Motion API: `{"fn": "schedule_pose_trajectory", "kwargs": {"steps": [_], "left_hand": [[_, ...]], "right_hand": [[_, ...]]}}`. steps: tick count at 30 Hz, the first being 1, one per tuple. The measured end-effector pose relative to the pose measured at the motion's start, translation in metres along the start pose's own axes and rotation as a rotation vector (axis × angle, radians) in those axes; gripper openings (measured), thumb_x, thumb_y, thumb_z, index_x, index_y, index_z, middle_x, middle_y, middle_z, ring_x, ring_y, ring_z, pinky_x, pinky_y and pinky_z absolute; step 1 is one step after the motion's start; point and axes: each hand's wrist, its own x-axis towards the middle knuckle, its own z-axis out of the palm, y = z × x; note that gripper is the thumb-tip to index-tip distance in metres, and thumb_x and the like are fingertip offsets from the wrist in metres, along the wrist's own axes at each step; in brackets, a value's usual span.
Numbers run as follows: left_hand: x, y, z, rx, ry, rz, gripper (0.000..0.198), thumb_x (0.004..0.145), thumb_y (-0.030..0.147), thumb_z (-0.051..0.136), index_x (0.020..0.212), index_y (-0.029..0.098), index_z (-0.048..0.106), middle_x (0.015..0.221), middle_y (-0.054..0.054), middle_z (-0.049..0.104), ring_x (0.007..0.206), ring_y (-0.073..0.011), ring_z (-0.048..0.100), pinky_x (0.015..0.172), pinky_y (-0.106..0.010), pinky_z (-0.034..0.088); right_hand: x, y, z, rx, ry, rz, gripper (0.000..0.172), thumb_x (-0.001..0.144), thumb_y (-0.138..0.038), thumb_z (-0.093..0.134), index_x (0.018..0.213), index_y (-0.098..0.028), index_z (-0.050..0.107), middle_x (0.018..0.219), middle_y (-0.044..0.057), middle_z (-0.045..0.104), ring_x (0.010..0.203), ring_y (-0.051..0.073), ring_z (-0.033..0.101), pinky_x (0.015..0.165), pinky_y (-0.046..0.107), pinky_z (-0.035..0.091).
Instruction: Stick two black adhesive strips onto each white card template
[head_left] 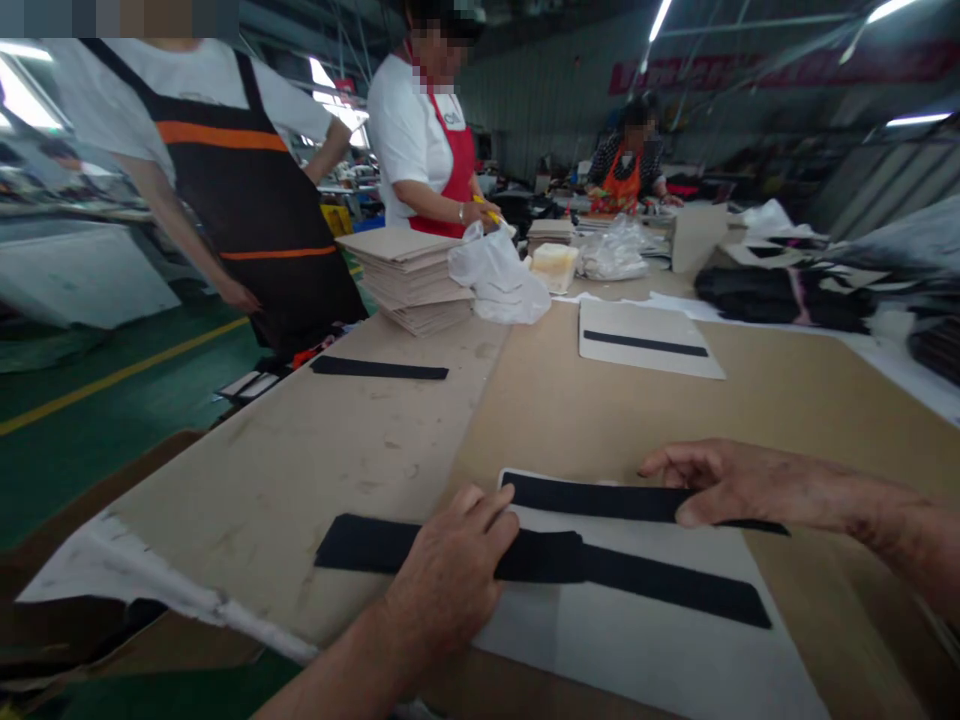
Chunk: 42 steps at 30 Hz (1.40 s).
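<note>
A grey-white card (660, 650) lies on the brown table (600, 410) close in front of me. Two black strips lie across it. My left hand (450, 575) rests knuckles-up on the nearer, longer black strip (660, 580), fingers bent and pressing its middle. My right hand (739, 485) lies flat with fingers stretched out on the farther black strip (592, 497), near its right end.
Another card with a black strip (649, 343) lies farther back. A loose black strip (379, 369) lies at left. A stack of cards (412, 275), white plastic bags (499, 280) and dark material (787, 295) stand behind. Two aproned people stand at left, another sits far back.
</note>
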Motion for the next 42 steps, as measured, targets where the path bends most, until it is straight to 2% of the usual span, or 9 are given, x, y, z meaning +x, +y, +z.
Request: {"fn": "schedule_pose_trajectory", "kwargs": {"steps": [2,4,7,12,21,26,36,42], "left_hand": [[0.001,-0.002,0.002,-0.003,0.001,0.005,0.045,0.074,0.004,0.052,0.116,0.018,0.060,0.148,-0.005,0.049,0.120,-0.0264,0.044,0.105,-0.042,0.045],[0.002,-0.003,0.004,-0.004,0.000,0.012,0.048,0.072,0.003,0.052,0.117,0.018,0.060,0.148,-0.006,0.049,0.121,-0.0268,0.043,0.106,-0.043,0.044],[0.002,-0.005,0.007,0.005,0.000,0.011,0.052,0.070,0.002,0.051,0.119,0.018,0.060,0.148,-0.005,0.049,0.122,-0.0268,0.043,0.107,-0.044,0.043],[0.001,-0.005,0.007,0.039,-0.001,0.006,0.053,0.071,0.002,0.050,0.121,0.019,0.061,0.148,-0.004,0.049,0.122,-0.0269,0.044,0.108,-0.044,0.043],[0.002,-0.007,0.008,0.071,0.011,0.018,0.061,0.066,0.001,0.048,0.122,0.019,0.062,0.147,-0.005,0.051,0.121,-0.0280,0.047,0.106,-0.048,0.046],[0.003,-0.009,0.010,0.074,0.026,0.029,0.055,0.070,0.004,0.050,0.121,0.020,0.063,0.146,-0.005,0.052,0.121,-0.0289,0.048,0.105,-0.048,0.048],[0.000,-0.010,0.010,0.088,0.019,0.027,0.059,0.067,0.003,0.049,0.122,0.020,0.064,0.147,-0.005,0.052,0.121,-0.0293,0.049,0.104,-0.048,0.049],[0.002,-0.011,0.010,0.084,0.035,0.029,0.060,0.067,0.004,0.049,0.123,0.021,0.063,0.146,-0.004,0.052,0.120,-0.0288,0.050,0.103,-0.047,0.049]], "right_hand": [[-0.023,0.022,-0.012,0.039,0.053,0.017,0.047,0.071,-0.041,0.076,0.112,-0.022,0.062,0.097,0.003,0.069,0.082,0.017,0.063,0.067,0.026,0.046],[-0.036,0.040,-0.012,0.054,0.194,0.059,0.041,0.071,-0.045,0.075,0.101,-0.020,0.063,0.088,0.002,0.066,0.072,0.013,0.058,0.059,0.023,0.042],[-0.042,0.056,0.004,0.107,0.413,0.137,0.043,0.066,-0.051,0.076,0.090,-0.020,0.059,0.073,-0.002,0.057,0.059,0.009,0.048,0.051,0.022,0.036],[-0.039,0.057,0.028,0.135,0.569,0.169,0.046,0.060,-0.054,0.071,0.085,-0.022,0.052,0.064,-0.005,0.048,0.054,0.010,0.045,0.048,0.024,0.033],[-0.035,0.066,0.035,0.071,0.624,0.144,0.030,0.070,-0.043,0.062,0.087,-0.022,0.049,0.064,-0.005,0.048,0.056,0.011,0.044,0.052,0.026,0.034],[-0.033,0.068,0.036,0.056,0.638,0.151,0.026,0.073,-0.038,0.060,0.088,-0.021,0.048,0.065,-0.005,0.047,0.056,0.011,0.044,0.051,0.026,0.034],[-0.031,0.070,0.034,0.010,0.643,0.165,0.016,0.080,-0.031,0.059,0.088,-0.021,0.049,0.063,-0.005,0.048,0.055,0.010,0.047,0.051,0.025,0.035],[-0.031,0.067,0.035,-0.110,0.671,0.189,0.011,0.082,-0.030,0.058,0.085,-0.022,0.051,0.064,-0.005,0.051,0.055,0.011,0.047,0.054,0.027,0.035]]}}
